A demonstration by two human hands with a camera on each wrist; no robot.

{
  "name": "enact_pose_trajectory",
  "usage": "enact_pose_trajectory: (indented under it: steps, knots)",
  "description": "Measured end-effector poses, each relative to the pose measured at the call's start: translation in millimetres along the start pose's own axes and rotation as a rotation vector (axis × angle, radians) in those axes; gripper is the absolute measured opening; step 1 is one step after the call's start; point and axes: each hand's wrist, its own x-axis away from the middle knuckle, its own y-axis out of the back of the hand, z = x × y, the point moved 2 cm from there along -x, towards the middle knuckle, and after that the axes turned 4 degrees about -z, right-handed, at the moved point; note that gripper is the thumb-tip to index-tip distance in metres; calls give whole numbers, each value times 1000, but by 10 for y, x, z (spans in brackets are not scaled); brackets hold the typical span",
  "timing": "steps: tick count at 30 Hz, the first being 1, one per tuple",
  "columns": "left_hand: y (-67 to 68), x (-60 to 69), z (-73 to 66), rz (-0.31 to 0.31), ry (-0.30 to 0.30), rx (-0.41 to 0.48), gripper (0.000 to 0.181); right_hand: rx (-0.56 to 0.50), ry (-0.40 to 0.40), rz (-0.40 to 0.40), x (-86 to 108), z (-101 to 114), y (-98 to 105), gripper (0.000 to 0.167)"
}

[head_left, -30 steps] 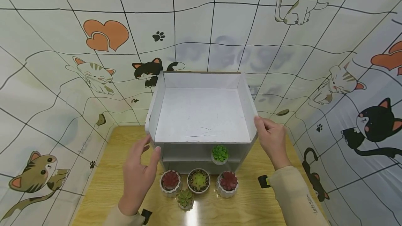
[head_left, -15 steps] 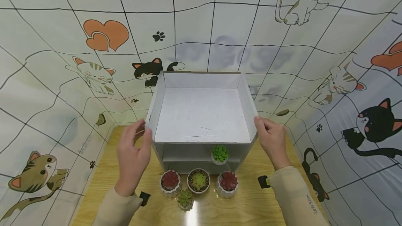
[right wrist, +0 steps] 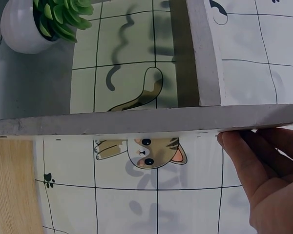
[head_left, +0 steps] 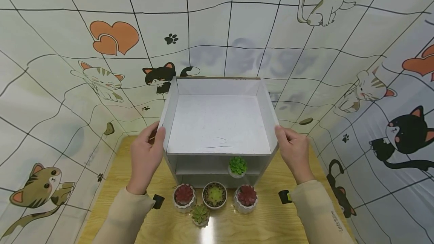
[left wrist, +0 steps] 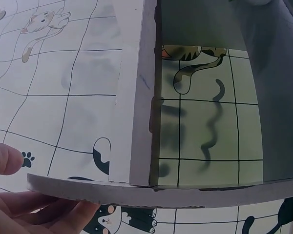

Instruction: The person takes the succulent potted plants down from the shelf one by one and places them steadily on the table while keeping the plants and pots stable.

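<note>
A white two-level shelf (head_left: pixel 217 123) stands on the wooden table, its raised rim around the upper level. My left hand (head_left: pixel 146 157) is at its left side panel, fingers round the outer face and thumb towards the front edge; a small gap shows near the thumb in the left wrist view. At the opposite side panel, my right hand (head_left: pixel 294 153) pinches the edge, its fingers (right wrist: pixel 239 161) against the outer face. A green succulent (head_left: pixel 237 165) in a white pot sits on the lower level, towards the right.
Before the shelf stand a red potted succulent (head_left: pixel 184 197), a yellow-green one (head_left: pixel 214 195), another red one (head_left: pixel 245 197) and a small green one (head_left: pixel 200 214). They sit on the wooden table (head_left: pixel 271 225). Cat-print cloth (head_left: pixel 210 25) hangs behind and on both sides.
My left hand has moved from the shelf's front left corner back along the side panel, and its thumb and fingers have drawn closer round it. The right hand, shelf and pots have stayed put.
</note>
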Motion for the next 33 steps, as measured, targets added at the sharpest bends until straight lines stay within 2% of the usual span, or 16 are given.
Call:
enact_pose_trajectory:
  steps: [3, 12, 17, 24, 27, 33]
  knots:
    - [-4, -33, -10, 13, 18, -23, 38, 3, 3, -1, 3, -2, 0, 34]
    - [4, -98, 7, 38, 6, -49, 36, -26, 5, -2, 13, 3, -5, 34]
    - [35, -141, -22, 110, 51, -74, 38, -20, -23, -1, 28, 25, 9, 36]
    - [68, -183, -74, 236, 156, -89, 43, -55, -60, 9, 48, -14, 34, 37]
    - [84, -196, -83, 257, 157, -100, 44, -68, -51, 13, 74, -26, 32, 36]
    - [111, -223, -77, 292, 141, -88, 44, -34, -101, 1, 194, -70, 32, 39]
